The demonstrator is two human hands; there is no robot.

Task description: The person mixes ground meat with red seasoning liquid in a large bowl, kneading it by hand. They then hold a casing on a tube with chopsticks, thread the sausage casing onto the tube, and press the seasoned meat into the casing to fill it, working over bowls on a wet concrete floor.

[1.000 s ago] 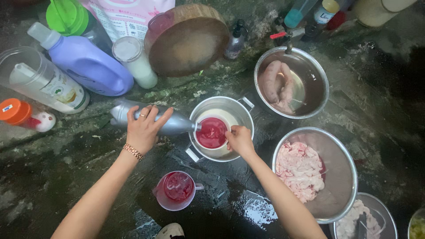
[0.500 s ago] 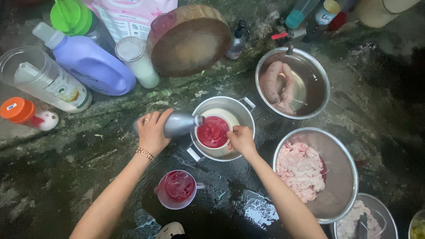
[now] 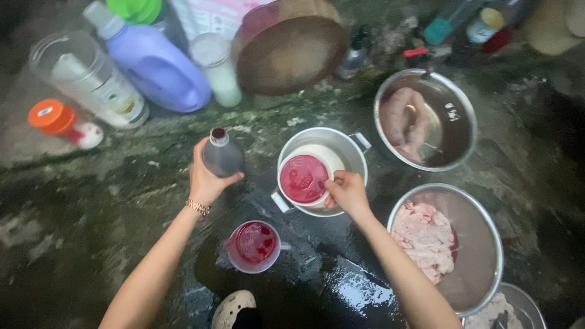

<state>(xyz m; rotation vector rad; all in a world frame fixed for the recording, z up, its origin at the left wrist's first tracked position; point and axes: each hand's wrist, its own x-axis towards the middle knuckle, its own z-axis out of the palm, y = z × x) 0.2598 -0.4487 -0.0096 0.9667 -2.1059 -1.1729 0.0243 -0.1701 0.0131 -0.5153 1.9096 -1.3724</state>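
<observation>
My left hand (image 3: 206, 178) grips a small plastic bottle (image 3: 222, 154), now upright, left of a metal pot (image 3: 350, 152). Inside the pot sits a white bowl (image 3: 304, 178) filled with red liquid. My right hand (image 3: 345, 191) holds that bowl's near rim. In front of the pot, on the wet ground, stands a clear cup (image 3: 252, 245) with red liquid.
A metal basin (image 3: 460, 119) with pale meat sits at the right, another basin (image 3: 481, 244) with chopped pale meat below it. At the back stand a purple detergent jug (image 3: 153, 61), a clear jar (image 3: 91, 79), an orange-capped bottle (image 3: 58, 120), a milky bottle (image 3: 216, 64) and a round wooden block (image 3: 289, 49).
The bottle was tipped on its side, mouth over the bowl; my left hand has drawn it back to the left and stood it upright. My right hand stayed on the bowl.
</observation>
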